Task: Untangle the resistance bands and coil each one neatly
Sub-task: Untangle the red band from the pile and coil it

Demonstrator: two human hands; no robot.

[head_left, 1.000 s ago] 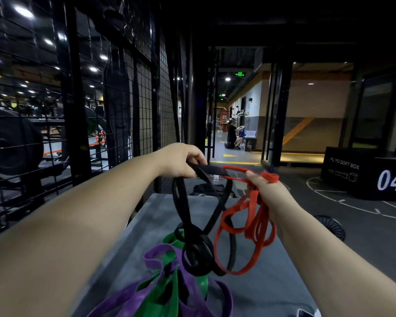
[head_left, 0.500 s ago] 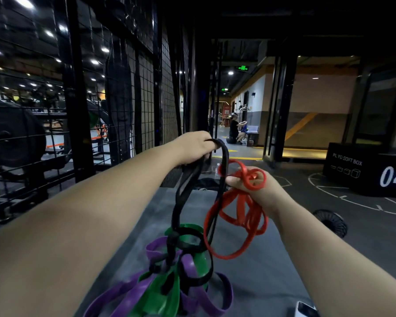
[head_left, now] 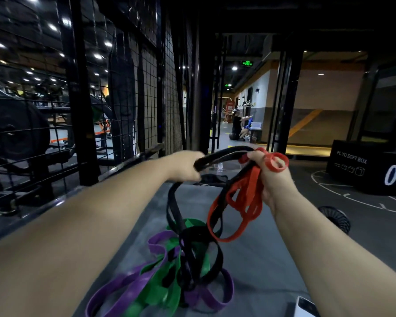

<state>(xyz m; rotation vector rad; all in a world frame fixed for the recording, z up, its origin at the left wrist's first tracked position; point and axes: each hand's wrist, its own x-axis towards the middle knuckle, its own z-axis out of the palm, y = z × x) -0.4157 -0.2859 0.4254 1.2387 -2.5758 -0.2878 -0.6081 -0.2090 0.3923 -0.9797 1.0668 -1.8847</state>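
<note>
My left hand [head_left: 185,166] is closed around the black band [head_left: 224,153], which arcs over to my right hand and also hangs down in loops to the pile. My right hand [head_left: 272,181] grips the red band [head_left: 242,202], whose loops dangle below it, one small loop sticking up past the fingers. The black band also passes through that hand. On the grey mat [head_left: 261,259] lie the purple band [head_left: 160,243] and the green band [head_left: 156,291], tangled together with the black band's lower loops.
A black wire-mesh cage wall [head_left: 124,99] runs along the left. A black plyo soft box [head_left: 373,168] marked 04 stands at the right. A small round black fan [head_left: 336,218] sits on the floor right of the mat. A white device [head_left: 304,307] lies at the mat's near edge. A person is far down the corridor.
Both hands have dropped lower and spread apart; the black band now stretches across between them. The red band's top loop has shifted to the right with my right hand.
</note>
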